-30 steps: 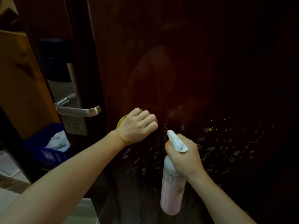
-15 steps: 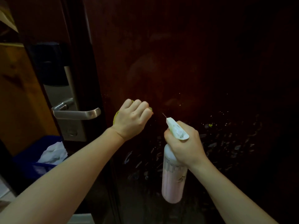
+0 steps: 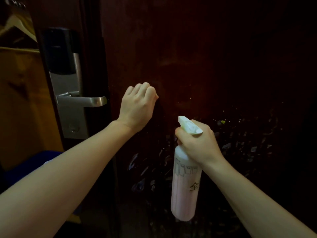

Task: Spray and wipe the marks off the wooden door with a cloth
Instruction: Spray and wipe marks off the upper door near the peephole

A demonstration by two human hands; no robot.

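Note:
The dark wooden door (image 3: pixel 205 57) fills the view, with pale marks (image 3: pixel 240 145) scattered over its lower part and a small yellow-green speck (image 3: pixel 223 121) among them. My left hand (image 3: pixel 137 109) is pressed against the door just right of its edge, fingers curled. The cloth it held in the earlier frames is hidden behind it. My right hand (image 3: pixel 195 141) grips the neck and trigger of a pink spray bottle (image 3: pixel 186 186) with a white nozzle aimed at the door, lower and to the right of my left hand.
A silver lever handle (image 3: pixel 82 101) on a metal lock plate (image 3: pixel 72 117) sits on the door's edge at left. Beyond it are a wooden panel (image 3: pixel 18 100), a blue bin (image 3: pixel 34 162) low down and a hanger (image 3: pixel 17 26) at top left.
My left hand has slid up the door, and the yellow-green cloth edge no longer shows under it. The right hand keeps its grip on the bottle, almost unmoved.

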